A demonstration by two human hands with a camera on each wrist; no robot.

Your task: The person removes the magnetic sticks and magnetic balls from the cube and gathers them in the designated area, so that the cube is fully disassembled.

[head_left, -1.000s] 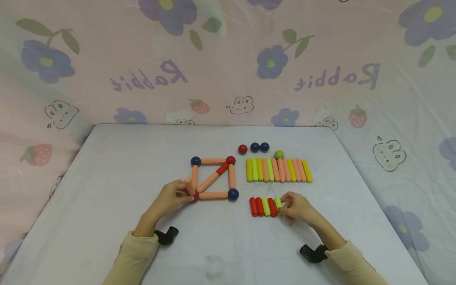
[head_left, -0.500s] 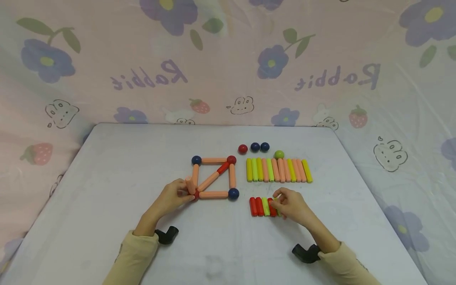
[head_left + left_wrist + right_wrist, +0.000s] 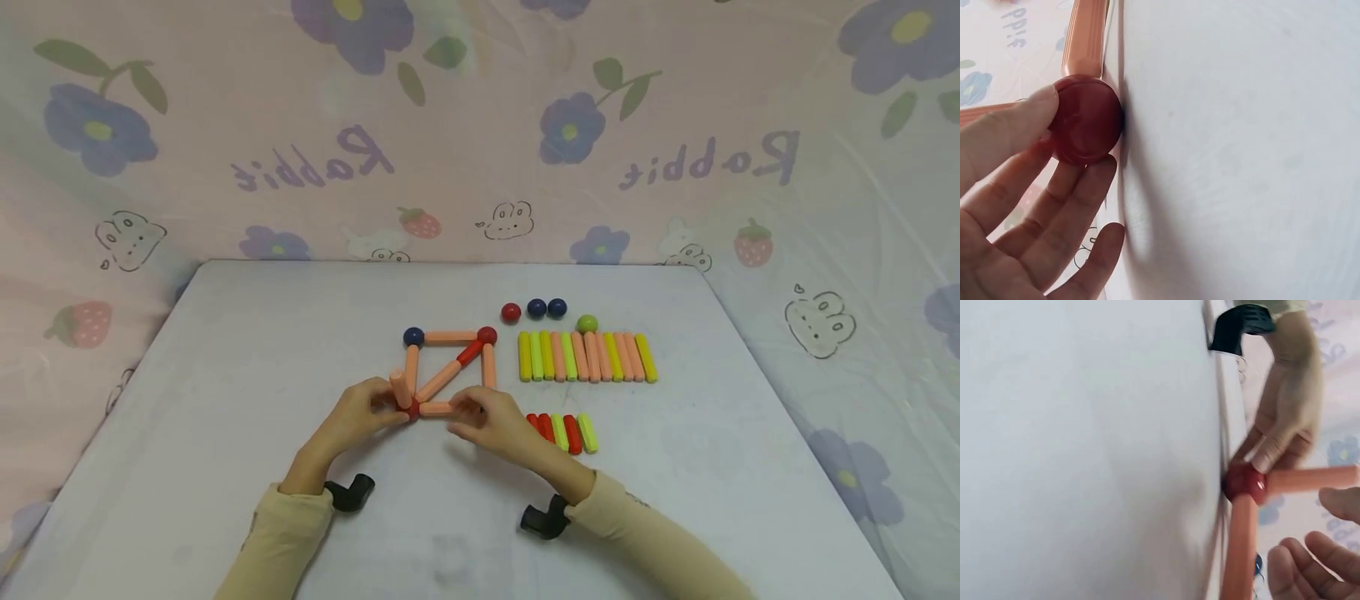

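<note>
In the head view my left hand (image 3: 363, 418) pinches a red ball (image 3: 411, 409) at the near left corner of a square frame. The left wrist view shows thumb and fingers around this red ball (image 3: 1088, 120). A peach stick (image 3: 401, 388) stands up from the ball, slightly tilted. My right hand (image 3: 497, 423) hovers at the frame's near right corner, with nothing between its parted thumb and fingers. It hides the corner's ball and part of the near peach stick (image 3: 435, 410). A peach stick (image 3: 438, 382) and a short red stick (image 3: 469, 355) form the diagonal.
To the right lies a row of yellow, green and peach sticks (image 3: 558, 357). Nearer is a row of short red and green sticks (image 3: 573, 434), partly behind my right hand. Loose red (image 3: 511, 312), blue (image 3: 536, 308) and green (image 3: 587, 322) balls sit farther back.
My right hand has moved left from the short red and green sticks to the square frame, carrying nothing. The left hand keeps its hold on the red ball.
</note>
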